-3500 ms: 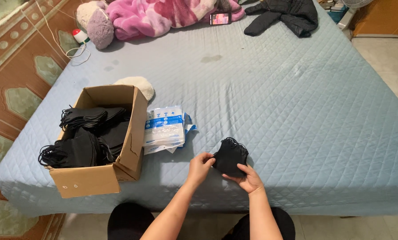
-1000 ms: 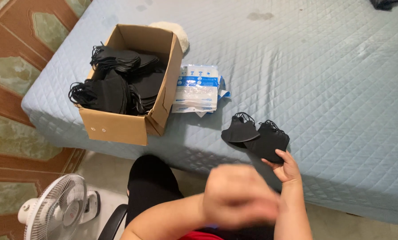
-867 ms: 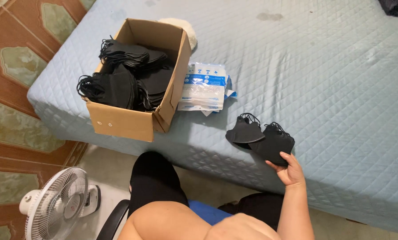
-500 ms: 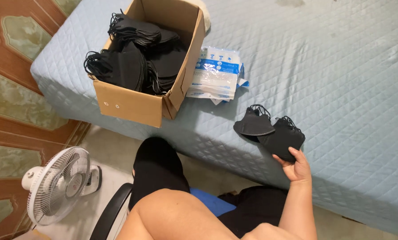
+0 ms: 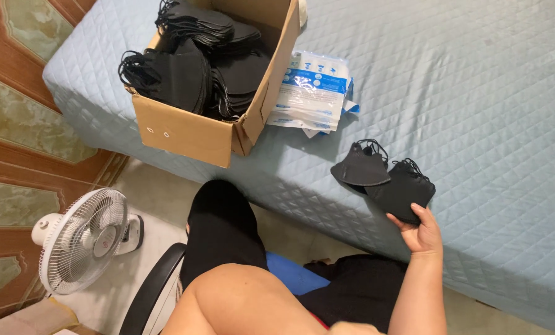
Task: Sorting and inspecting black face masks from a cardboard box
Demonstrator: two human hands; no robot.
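The black masks (image 5: 401,192) under the right hand (image 5: 423,232) look like soft, matt cloth with thin elastic loops, as do the many masks (image 5: 190,68) heaped in the box. The box (image 5: 190,133) is plain brown corrugated cardboard, matt and slightly rough, with raw cut edges. Beside it the flat packets (image 5: 314,93) are glossy clear plastic film over white and blue printed paper. The bed (image 5: 476,93) carries a pale blue quilted cloth, matt, stitched in diamonds. The fan (image 5: 82,239) is smooth white plastic with a fine grille, and the floor tiles (image 5: 17,118) look polished and glossy
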